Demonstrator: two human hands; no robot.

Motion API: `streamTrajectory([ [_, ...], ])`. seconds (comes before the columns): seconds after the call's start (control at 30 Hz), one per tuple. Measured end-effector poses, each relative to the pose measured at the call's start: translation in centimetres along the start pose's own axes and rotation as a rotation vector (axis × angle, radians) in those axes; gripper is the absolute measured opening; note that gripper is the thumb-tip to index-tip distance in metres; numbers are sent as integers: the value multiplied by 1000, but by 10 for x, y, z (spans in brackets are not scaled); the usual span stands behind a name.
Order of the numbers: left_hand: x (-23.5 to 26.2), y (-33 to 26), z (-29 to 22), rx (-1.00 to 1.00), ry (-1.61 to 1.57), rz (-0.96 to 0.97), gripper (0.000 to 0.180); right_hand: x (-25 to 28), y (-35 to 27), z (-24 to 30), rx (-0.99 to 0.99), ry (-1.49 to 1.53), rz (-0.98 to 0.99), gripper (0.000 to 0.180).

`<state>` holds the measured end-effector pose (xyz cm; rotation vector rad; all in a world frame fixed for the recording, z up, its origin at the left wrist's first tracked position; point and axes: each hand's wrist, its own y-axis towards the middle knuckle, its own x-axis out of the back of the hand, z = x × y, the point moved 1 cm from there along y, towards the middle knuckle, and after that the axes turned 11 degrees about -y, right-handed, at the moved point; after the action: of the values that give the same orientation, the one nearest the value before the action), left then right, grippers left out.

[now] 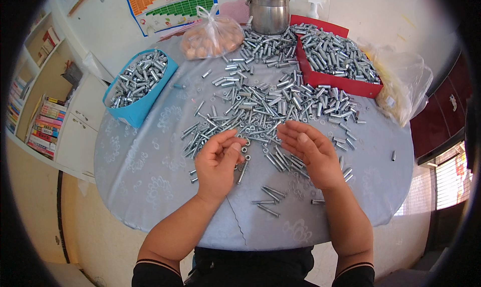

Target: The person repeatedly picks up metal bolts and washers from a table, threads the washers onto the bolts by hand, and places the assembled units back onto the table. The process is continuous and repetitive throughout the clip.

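My left hand [216, 162] hovers over the round table [140, 171], fingers curled loosely, with small metal nuts and a bolt [243, 170] lying by its fingertips. Whether it pinches a small part I cannot tell. My right hand [310, 154] lies flat and open, palm down, over several loose bolts [280, 159]. A wide spread of silver bolts, sleeves and nuts [260, 104] covers the pale blue patterned cloth just beyond both hands. A few bolts [268, 199] lie between my wrists.
A blue box [131, 111] of metal sleeves stands at the left, a red tray [345, 84] piled with them at the back right. Behind are a knotted bag of round brown items [213, 36], a steel pot [270, 11] and a crumpled clear bag [406, 81]. Bookshelves [42, 121] stand left.
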<state>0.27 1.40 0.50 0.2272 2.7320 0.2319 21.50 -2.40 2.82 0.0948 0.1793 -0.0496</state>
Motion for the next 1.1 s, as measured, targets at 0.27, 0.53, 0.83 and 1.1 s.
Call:
streamTrajectory([
  [0.27,6,7,2,-130,272,-49,13,3,1,-1,-61,-137,-137,32],
  [0.53,2,6,-12,-407,1067,343,16,13,3,-2,-30,-118,-347,30],
  [0.83,1,-1,-27,-317,1238,520,17,29,6,5,56,-31,-579,26],
  [1.1,-3,-2,-16,-332,980,473,14,41,7,3,120,-95,-651,22],
])
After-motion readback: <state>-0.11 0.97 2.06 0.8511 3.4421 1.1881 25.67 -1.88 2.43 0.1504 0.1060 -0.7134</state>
